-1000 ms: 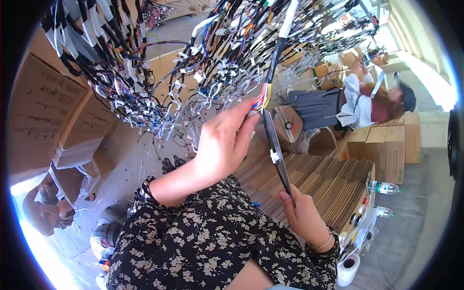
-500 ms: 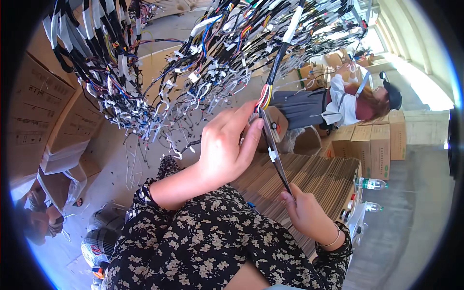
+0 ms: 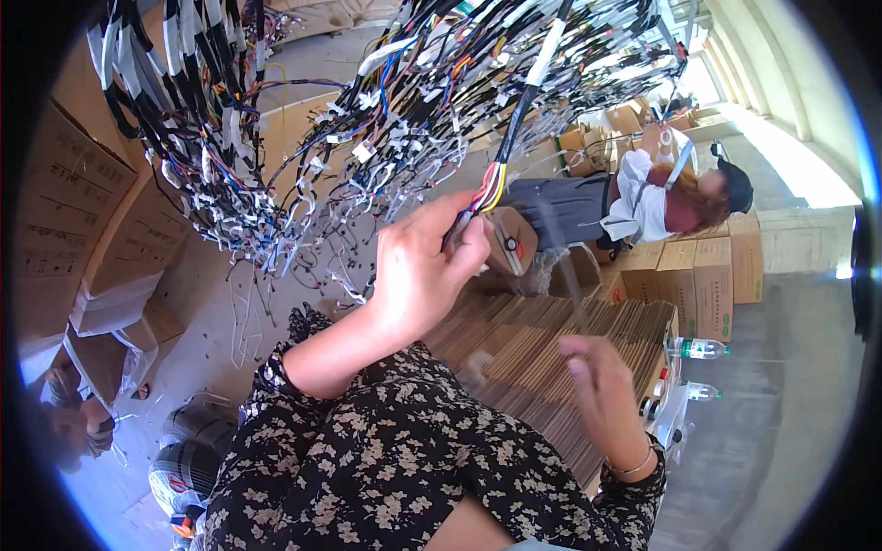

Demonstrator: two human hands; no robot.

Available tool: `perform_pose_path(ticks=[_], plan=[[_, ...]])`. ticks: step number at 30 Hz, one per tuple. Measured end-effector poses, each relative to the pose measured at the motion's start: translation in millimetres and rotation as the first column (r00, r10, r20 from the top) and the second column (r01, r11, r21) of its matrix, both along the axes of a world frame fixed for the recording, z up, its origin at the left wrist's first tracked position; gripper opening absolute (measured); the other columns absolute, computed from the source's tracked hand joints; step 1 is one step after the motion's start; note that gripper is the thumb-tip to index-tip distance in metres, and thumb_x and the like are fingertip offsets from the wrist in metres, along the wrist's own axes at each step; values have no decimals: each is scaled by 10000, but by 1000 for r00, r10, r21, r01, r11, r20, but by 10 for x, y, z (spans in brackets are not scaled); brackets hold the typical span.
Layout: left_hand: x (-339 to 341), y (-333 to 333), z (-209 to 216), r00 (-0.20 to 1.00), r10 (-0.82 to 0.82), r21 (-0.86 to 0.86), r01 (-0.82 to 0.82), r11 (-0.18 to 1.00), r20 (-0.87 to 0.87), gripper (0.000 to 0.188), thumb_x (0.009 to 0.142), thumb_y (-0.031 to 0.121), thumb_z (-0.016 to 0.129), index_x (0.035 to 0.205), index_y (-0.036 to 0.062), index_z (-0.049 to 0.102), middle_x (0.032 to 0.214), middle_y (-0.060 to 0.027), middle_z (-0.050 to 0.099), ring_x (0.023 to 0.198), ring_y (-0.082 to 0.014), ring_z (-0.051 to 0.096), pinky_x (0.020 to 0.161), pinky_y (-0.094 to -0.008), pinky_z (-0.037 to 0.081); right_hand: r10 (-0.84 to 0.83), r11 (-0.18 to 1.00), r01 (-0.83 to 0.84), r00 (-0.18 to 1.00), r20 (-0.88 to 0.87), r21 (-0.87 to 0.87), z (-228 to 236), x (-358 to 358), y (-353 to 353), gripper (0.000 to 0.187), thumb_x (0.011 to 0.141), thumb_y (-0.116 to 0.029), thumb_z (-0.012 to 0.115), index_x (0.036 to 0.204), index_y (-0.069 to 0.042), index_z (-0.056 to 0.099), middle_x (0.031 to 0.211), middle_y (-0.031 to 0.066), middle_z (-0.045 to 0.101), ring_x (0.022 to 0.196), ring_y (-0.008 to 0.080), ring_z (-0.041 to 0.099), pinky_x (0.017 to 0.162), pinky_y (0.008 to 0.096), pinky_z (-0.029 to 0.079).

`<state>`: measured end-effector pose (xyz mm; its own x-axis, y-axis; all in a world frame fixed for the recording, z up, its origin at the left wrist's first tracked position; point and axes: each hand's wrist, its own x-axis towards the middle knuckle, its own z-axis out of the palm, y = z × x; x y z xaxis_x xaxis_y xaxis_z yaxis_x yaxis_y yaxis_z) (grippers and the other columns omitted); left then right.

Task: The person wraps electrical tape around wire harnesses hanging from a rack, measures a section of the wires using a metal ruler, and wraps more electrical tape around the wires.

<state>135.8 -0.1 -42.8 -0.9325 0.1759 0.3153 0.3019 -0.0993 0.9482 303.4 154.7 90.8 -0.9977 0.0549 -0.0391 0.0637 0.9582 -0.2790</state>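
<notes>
My left hand [image 3: 424, 262] is closed around a wire harness [image 3: 522, 115] where red, white and yellow wires fan out below its black wrapping. The harness rises up and to the right, with a white wrapped section near the top edge. My right hand [image 3: 604, 390], with a bracelet on its wrist, is closed on a thin greyish strip [image 3: 571, 280]. Motion smears this strip, so I cannot make out its kind. It slants up and a little left from my fingers, apart from my left hand.
Many hanging wire harnesses [image 3: 404, 138] with white connectors fill the upper left. Stacked flat cardboard [image 3: 542, 349] lies below my hands. Bottles [image 3: 700, 349] and cartons [image 3: 712, 285] stand at the right. Large cartons [image 3: 69, 220] stand at the left. A person [image 3: 643, 197] works beyond; another person [image 3: 78, 413] is lower left.
My right hand has moved right, away from my left hand. The dark length that ran between both hands no longer spans them; a blurred strip now rises from my right hand.
</notes>
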Motion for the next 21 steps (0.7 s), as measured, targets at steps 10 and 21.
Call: perform_pose_path(ticks=[10,21], plan=[[-7,-106,111,976,-202,101,193,976,87,207,933,57,590,1122,-18,631,721,58,556,632,-15,450,559,-193,389,20,641,42,997,71,-767,-179,-1443,179,261,868,-117,704,1115,-30,689,806,-38,627,548,9,432,473,188,316],[47,-348,283,927,-343,144,322,936,153,245,948,98,585,1152,-34,616,783,-1,603,695,-61,498,638,-245,451,419,111,-74,908,-21,-991,-602,-1941,11,229,812,-181,793,926,-23,672,819,11,652,571,23,448,483,182,294]])
